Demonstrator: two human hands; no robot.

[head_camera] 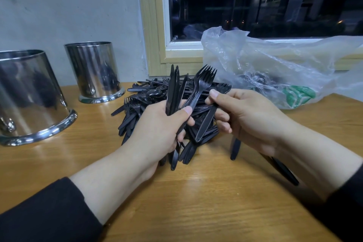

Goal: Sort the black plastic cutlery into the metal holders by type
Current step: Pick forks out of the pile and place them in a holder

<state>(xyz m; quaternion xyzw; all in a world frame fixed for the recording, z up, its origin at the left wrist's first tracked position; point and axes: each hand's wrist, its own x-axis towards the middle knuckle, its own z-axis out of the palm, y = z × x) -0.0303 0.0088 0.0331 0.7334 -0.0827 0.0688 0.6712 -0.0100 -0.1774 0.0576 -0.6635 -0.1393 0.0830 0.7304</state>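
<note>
A heap of black plastic cutlery point(141, 96) lies on the wooden table point(196, 192) in the middle. My left hand point(159, 133) grips a bunch of black forks and knives point(176, 88), their heads pointing up; fork tines point(206, 73) fan out at the top. My right hand point(245, 116) pinches one more black fork point(208, 122) between thumb and fingers, right beside the bunch. Two shiny metal holders stand at the left: a near one point(29, 94) and a far one point(94, 70). What they hold is hidden.
A crumpled clear plastic bag point(275, 65) with more black cutlery and a green print lies at the right, against the window sill. A loose black piece point(284, 171) lies under my right forearm. A wall and a dark window stand behind the table.
</note>
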